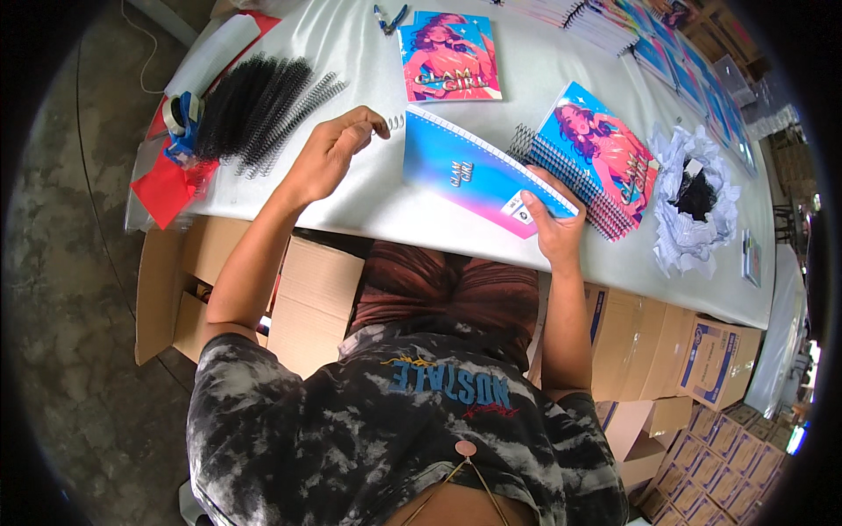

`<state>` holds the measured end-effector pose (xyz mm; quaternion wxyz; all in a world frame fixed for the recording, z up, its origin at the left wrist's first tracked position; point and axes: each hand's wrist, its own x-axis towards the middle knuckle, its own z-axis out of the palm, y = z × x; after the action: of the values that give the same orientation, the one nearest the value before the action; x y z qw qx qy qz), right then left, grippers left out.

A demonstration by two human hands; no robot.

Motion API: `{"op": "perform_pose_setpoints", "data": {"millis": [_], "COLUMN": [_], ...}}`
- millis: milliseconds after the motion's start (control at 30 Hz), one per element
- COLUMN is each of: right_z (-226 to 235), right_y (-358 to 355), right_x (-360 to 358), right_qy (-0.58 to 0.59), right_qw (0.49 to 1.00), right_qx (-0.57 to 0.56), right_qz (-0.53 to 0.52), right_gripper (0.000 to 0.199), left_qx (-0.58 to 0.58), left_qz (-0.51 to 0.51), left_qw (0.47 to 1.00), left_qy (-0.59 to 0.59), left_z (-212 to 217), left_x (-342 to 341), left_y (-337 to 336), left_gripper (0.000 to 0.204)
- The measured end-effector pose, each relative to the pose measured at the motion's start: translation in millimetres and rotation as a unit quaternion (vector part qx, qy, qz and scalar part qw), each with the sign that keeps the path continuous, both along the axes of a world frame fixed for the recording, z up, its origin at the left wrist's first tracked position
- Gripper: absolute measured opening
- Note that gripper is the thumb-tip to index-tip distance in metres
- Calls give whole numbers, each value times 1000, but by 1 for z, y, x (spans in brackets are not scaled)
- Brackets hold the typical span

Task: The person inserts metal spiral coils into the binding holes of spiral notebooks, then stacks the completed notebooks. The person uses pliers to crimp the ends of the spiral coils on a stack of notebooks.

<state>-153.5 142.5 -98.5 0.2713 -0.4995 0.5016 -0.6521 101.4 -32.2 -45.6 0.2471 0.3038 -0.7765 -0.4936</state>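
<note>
My right hand [554,223] grips a notebook [465,180] by its right end, thumb on the blue-and-pink cover. Small punched holes run along its upper edge. At the notebook's left corner, my left hand [342,149] pinches a dark spiral binding coil [396,124] between thumb and fingertips. The coil's tip meets the corner; whether it passes through the holes I cannot tell. Just right of the notebook lies a fanned stack of spiral-bound notebooks [589,149] with pink-and-blue covers. A heap of loose black coils [254,110] lies left of my left hand.
Beyond my hands lie notebooks with illustrated covers [452,57] and blue-handled pliers [388,19]. A blue tape dispenser [181,130] sits at the left. Crumpled white paper [688,232] holds black bits at the right. Cardboard boxes [316,302] stand below the table's front edge.
</note>
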Motion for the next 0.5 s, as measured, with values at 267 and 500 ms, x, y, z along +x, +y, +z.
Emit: {"op": "perform_pose_setpoints", "data": {"millis": [267, 500], "right_z": [0, -1], "right_y": [4, 9], "right_x": [1, 3], "right_qy": [0, 50], "right_qw": [1000, 998], "right_qx": [7, -19], "right_qz": [-2, 19], "right_gripper": [25, 23], "left_qx": [69, 395], "left_qz": [-8, -39], "left_qw": [996, 918], "left_qy": [-59, -13], "left_z": [9, 22], "left_x": [-9, -6], "left_y": [-4, -21], "left_gripper": [42, 41]}}
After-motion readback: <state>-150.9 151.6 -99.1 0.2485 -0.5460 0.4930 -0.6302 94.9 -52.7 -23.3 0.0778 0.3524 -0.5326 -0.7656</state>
